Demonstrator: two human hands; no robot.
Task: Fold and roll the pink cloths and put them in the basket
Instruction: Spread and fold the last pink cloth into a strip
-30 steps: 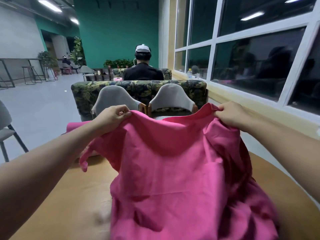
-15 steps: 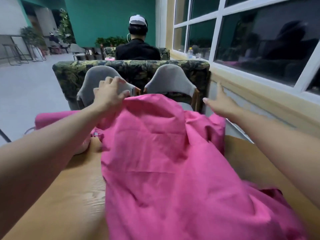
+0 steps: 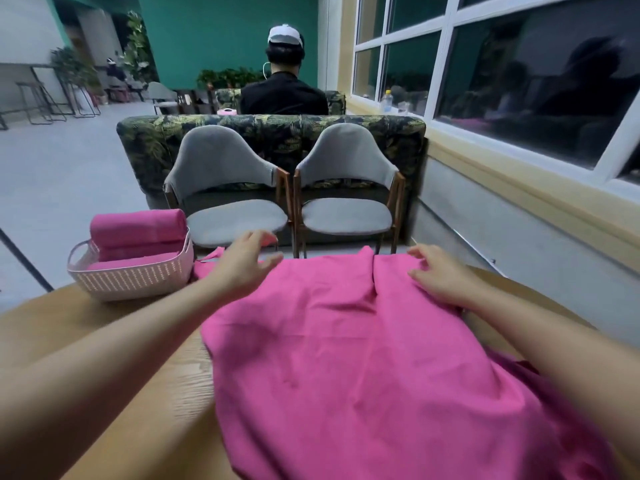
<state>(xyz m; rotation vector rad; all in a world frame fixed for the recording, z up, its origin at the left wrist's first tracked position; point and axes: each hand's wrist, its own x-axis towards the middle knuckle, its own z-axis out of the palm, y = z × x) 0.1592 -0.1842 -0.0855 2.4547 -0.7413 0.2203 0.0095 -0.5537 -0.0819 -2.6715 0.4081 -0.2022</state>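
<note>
Lying spread flat across the pale wooden desk, the large pink cloth looks ready for folding. The left hand and right hand sit at its far edge, fingers released and grasping nothing, probably smoothing it. The white perforated plastic basket holds rolled pink cloths.

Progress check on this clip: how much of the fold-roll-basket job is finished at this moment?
Done: at least two rolled pink cloths sit in the pink basket. In hand: another pink cloth lies spread, unfolded, on the wooden table, with the left hand and right hand open at its far edge. Left: fold it, roll it, add it to the basket.
</note>
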